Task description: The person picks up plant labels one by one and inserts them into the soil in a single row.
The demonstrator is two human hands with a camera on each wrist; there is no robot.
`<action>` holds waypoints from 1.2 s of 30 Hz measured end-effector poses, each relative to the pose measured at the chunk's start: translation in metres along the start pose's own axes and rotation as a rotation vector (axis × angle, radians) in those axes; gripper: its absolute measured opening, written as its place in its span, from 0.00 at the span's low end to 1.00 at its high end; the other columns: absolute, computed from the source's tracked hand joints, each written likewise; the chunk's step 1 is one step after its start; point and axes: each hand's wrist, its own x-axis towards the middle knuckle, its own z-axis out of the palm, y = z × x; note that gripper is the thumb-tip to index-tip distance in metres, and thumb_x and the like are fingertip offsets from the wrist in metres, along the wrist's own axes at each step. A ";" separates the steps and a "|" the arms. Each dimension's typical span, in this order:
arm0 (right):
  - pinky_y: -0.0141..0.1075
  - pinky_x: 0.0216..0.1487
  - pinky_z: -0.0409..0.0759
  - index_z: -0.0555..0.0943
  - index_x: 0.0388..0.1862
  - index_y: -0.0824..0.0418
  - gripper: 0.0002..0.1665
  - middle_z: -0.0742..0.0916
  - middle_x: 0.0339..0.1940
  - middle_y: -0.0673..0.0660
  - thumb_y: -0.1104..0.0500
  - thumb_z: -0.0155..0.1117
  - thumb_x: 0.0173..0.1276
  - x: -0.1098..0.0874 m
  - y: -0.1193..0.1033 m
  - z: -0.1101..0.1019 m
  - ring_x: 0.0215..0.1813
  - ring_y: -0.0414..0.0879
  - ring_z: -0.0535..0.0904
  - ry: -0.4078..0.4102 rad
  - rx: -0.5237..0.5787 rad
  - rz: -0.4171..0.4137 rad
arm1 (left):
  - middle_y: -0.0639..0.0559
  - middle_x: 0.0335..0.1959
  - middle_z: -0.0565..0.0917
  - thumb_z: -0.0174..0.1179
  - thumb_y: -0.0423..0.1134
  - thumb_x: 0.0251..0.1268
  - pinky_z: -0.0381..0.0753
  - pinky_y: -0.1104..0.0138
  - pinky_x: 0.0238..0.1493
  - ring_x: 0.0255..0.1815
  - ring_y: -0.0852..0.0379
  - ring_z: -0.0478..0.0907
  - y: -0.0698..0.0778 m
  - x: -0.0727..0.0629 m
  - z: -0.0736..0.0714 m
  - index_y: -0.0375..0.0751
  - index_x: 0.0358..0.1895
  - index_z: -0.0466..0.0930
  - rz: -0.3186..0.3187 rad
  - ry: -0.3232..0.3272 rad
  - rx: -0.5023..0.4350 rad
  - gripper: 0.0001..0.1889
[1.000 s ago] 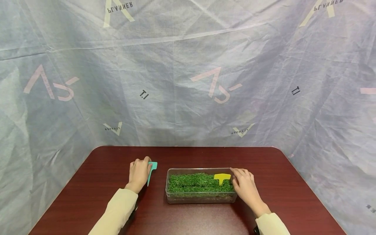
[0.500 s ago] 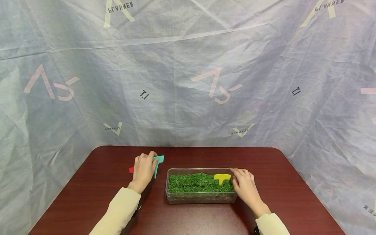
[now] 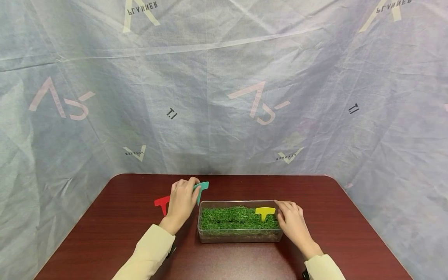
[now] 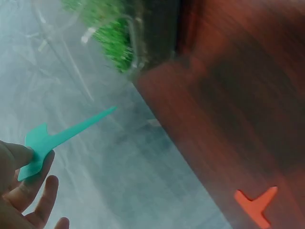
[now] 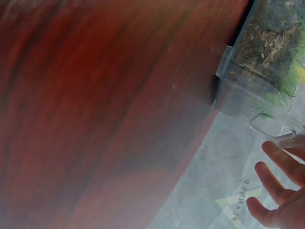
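My left hand [image 3: 182,198] pinches a teal T-shaped plant label [image 3: 202,186] by its wide head, between thumb and fingers. Its pointed stem hangs downward, just off the back left corner of a clear plastic box [image 3: 241,236]. Artificial-looking green grass [image 3: 231,214] fills the box. A yellow plant label [image 3: 265,211] stands upright in the grass near the right end. My right hand [image 3: 293,221] rests at the box's right end, fingertips at the rim; in the right wrist view the other fingers [image 5: 274,179] are spread and relaxed.
A red plant label [image 3: 162,202] lies on the dark red wooden table [image 3: 241,264], left of the box and partly hidden by my left hand. Grey-blue printed cloth [image 3: 210,147] hangs behind the table and along both sides.
My left hand has carried the teal plant label rightward and slightly back, toward the box's left end. The red label has come into sight behind it. My right hand stays at the box.
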 end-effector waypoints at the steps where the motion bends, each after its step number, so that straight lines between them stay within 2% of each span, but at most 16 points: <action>1: 0.58 0.54 0.64 0.77 0.55 0.63 0.20 0.83 0.48 0.60 0.65 0.55 0.62 0.000 0.000 0.000 0.51 0.57 0.74 0.000 0.001 0.001 | 0.55 0.20 0.80 0.61 0.38 0.59 0.70 0.53 0.49 0.36 0.50 0.76 0.002 0.001 0.000 0.45 0.38 0.76 0.007 -0.002 -0.003 0.06; 9: 0.58 0.54 0.64 0.77 0.55 0.62 0.20 0.83 0.48 0.60 0.65 0.55 0.62 0.000 0.000 0.000 0.51 0.57 0.74 0.000 -0.005 0.000 | 0.57 0.22 0.80 0.62 0.38 0.58 0.70 0.55 0.50 0.36 0.52 0.76 0.023 0.006 -0.005 0.46 0.37 0.75 0.083 0.013 -0.002 0.06; 14: 0.58 0.54 0.64 0.77 0.55 0.63 0.20 0.83 0.48 0.60 0.65 0.55 0.62 -0.001 0.000 0.000 0.51 0.57 0.74 0.005 -0.004 -0.005 | 0.58 0.20 0.78 0.61 0.39 0.59 0.70 0.55 0.51 0.35 0.54 0.75 0.036 0.008 -0.006 0.47 0.37 0.75 0.104 0.016 -0.018 0.06; 25: 0.57 0.52 0.64 0.77 0.54 0.63 0.20 0.83 0.48 0.60 0.66 0.55 0.62 -0.001 0.001 0.002 0.50 0.57 0.74 0.018 -0.004 -0.011 | 0.62 0.21 0.76 0.60 0.40 0.60 0.67 0.54 0.56 0.38 0.58 0.76 0.063 0.000 -0.001 0.49 0.37 0.75 0.131 -0.024 -0.086 0.05; 36: 0.58 0.52 0.65 0.77 0.55 0.63 0.20 0.83 0.48 0.60 0.66 0.56 0.62 0.000 0.002 0.002 0.51 0.57 0.74 0.016 0.001 -0.016 | 0.62 0.27 0.80 0.60 0.41 0.60 0.68 0.57 0.56 0.36 0.60 0.76 0.083 -0.012 0.013 0.51 0.38 0.75 0.108 -0.089 -0.144 0.05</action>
